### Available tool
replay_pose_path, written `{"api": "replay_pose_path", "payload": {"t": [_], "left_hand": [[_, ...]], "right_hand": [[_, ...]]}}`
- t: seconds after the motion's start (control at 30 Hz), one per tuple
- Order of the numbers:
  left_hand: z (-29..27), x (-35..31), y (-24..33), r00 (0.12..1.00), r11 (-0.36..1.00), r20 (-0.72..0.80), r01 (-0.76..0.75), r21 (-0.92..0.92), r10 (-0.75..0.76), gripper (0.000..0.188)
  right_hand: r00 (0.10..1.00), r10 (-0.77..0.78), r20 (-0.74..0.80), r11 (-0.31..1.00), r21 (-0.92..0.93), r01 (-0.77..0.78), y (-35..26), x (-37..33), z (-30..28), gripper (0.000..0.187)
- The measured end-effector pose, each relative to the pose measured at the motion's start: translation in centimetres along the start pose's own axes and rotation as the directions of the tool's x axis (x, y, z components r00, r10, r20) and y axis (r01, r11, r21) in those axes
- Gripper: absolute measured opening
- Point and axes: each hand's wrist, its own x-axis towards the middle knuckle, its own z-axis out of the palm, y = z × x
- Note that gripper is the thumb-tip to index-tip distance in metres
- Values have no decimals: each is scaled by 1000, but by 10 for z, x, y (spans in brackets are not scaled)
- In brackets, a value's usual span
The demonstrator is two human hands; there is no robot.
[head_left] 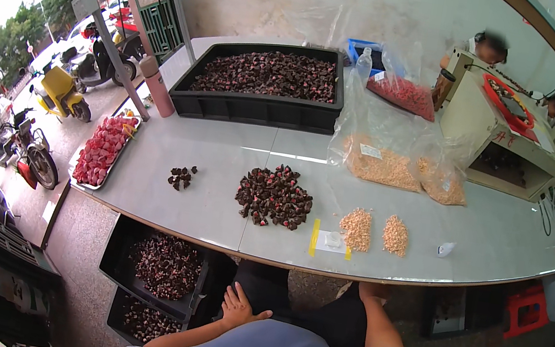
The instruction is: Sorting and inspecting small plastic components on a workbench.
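Several fingers of the left hand lie spread, released, on the thigh; the right hand is partly hidden by the counter, fingers unreadable.

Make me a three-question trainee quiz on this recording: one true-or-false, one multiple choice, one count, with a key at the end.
1. True or false: on the table, the pink bottle stands to the left of the large black tray.

2. Where does the person's left hand rest?
A. On the table
B. On the dark trousers
C. On the pink bottle

3. How many loose heaps of beige chopped bits lie on the table, not counting those in bags?

Key: 1. True. 2. B. 3. Two.
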Motion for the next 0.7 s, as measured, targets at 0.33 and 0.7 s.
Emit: {"api": "replay_pose_path", "payload": {"t": [0.33,0.7], "left_hand": [[-92,-2,63,542,622,447,-191,-759,712,70],[-54,8,138,-255,675,661,-39,-737,706,65]], "right_hand": [[998,67,-5,997,41,-67,6,-2,8,57],[996,84,-3,996,9,-84,-15,-10,-28,55]]}}
